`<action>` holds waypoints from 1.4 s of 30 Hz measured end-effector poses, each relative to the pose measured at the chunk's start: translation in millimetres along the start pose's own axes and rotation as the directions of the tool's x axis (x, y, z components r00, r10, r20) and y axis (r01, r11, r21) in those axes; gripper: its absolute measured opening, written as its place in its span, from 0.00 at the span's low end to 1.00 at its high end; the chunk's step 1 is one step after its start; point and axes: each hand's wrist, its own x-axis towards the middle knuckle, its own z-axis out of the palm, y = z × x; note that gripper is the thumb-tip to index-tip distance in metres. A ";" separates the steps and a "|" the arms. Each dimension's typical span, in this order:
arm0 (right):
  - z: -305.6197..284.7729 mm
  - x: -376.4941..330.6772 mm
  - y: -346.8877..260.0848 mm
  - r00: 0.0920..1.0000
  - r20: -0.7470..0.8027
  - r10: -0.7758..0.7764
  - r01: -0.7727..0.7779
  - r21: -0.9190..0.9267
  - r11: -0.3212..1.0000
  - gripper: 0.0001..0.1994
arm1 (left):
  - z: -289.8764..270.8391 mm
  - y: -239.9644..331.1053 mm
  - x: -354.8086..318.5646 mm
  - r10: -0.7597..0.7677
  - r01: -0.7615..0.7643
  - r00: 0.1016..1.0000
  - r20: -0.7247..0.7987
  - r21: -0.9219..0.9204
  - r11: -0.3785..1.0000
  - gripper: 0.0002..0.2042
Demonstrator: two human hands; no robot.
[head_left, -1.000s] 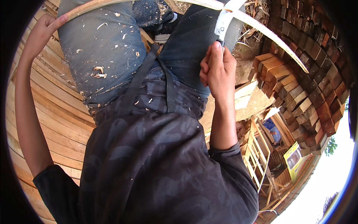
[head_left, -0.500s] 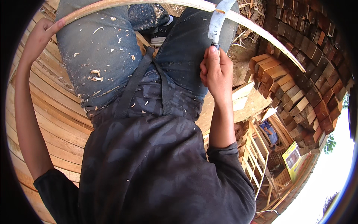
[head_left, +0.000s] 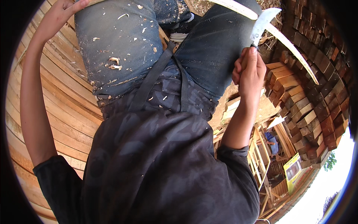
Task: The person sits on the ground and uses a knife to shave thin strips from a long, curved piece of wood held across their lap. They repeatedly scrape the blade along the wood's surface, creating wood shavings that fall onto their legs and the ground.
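Note:
My right hand (head_left: 252, 71) is wrapped round the handle of a curved knife (head_left: 262, 25), thumb pointing up toward the blade. The broad pale blade lies against a long, slim wooden strip (head_left: 294, 50), and its hooked tip points to the right. This strip looks bent in the fisheye picture; its middle runs out of sight above the upper edge. At the far left, my left hand (head_left: 56, 18) is closed on the strip's other end, thumb along it, with part of the fingers cut off by the picture's edge. My thighs in blue jeans (head_left: 115, 41) lie below the strip.
Curled wood shavings (head_left: 115, 64) dot the jeans. Long planks (head_left: 67, 123) lie along my left side. On the right stand stacks of cut wood blocks (head_left: 291, 84). Farther off are a wooden frame (head_left: 261, 156), a yellow sign (head_left: 292, 171) and a person in blue (head_left: 272, 143).
My right hand has moved right with the knife, the blade now farther along the strip toward its right end. The whole view has shifted, so strip and left hand sit higher.

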 end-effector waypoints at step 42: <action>3.7 11.2 5.5 0.974 -0.172 -0.150 0.123 -0.159 0.980 0.16 | -16.9 34.4 -1.9 -0.127 0.121 0.971 0.202 0.043 0.992 0.30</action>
